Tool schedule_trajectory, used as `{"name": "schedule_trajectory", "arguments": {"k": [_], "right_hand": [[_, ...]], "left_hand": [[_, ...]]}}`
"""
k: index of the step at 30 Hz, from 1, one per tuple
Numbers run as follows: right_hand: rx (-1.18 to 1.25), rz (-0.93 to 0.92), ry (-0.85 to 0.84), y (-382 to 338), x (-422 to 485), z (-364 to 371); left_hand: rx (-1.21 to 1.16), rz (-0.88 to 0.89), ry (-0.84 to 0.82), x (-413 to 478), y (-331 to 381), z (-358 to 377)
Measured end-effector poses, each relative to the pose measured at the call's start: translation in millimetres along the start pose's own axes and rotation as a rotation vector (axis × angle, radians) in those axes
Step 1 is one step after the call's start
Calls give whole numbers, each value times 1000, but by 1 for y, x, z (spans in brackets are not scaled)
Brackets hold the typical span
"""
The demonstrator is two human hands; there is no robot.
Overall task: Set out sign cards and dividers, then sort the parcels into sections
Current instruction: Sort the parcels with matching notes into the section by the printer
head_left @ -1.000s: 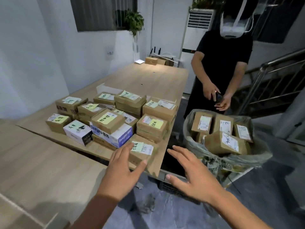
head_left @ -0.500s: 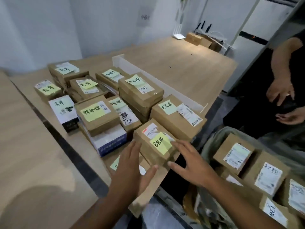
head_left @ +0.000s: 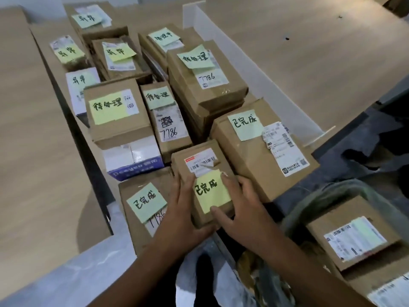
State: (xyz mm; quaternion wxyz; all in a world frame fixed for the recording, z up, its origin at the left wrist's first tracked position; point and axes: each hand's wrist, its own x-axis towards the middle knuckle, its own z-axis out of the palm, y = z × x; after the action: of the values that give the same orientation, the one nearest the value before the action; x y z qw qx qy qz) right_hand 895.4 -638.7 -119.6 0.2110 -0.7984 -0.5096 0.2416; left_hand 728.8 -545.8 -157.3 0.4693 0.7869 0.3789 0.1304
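A small brown parcel [head_left: 200, 158] with a yellow sticky note lies near the table's front edge, among several brown parcels tagged with green and yellow handwritten notes. My left hand [head_left: 184, 210] grips its left side, thumb wrapped under the near end. My right hand [head_left: 242, 207] holds the right side, thumb on the note's lower edge. A larger noted parcel [head_left: 261, 151] sits to its right, and another [head_left: 143, 209] lies to its left, partly under my left wrist. A white divider [head_left: 254, 69] stands upright behind the parcels.
A grey-green sack [head_left: 309, 200] at lower right holds more labelled parcels [head_left: 352, 238], just off the table's edge. A blue and white box [head_left: 132, 160] lies under a parcel stack. Bare wooden table [head_left: 321, 52] stretches beyond the divider. A second table [head_left: 33, 151] adjoins on the left.
My view has dropped closer over the parcels. Both hands, hovering with fingers spread before, have closed around the small parcel with the yellow note.
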Motion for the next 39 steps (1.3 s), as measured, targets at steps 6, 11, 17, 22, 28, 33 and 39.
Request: {"name": "schedule_trajectory", "arguments": {"k": [6,11,17,22,28,33,39], "right_hand": [[68,-89,-108,-4,-5,-20],[67,-331,-116,-29,-6,-55],[62,-730,-126,-119,13,-69],[143,-919,-246,-211,9,-39],[171,-1202,-199,-351,-31,35],[205,-1262,-387,-476,-81,122],[223,-1440,-437,-628,-153,219]], "left_hand": [[-171,-4,21,-10,12,-10],[-202,5,150,-46,31,-41],[-107,64,425,-107,55,-122],[-28,59,623,-180,58,-198],[62,38,819,-306,23,-281],[91,-22,943,-428,-26,-354],[181,-127,1111,-577,-74,-438]]}}
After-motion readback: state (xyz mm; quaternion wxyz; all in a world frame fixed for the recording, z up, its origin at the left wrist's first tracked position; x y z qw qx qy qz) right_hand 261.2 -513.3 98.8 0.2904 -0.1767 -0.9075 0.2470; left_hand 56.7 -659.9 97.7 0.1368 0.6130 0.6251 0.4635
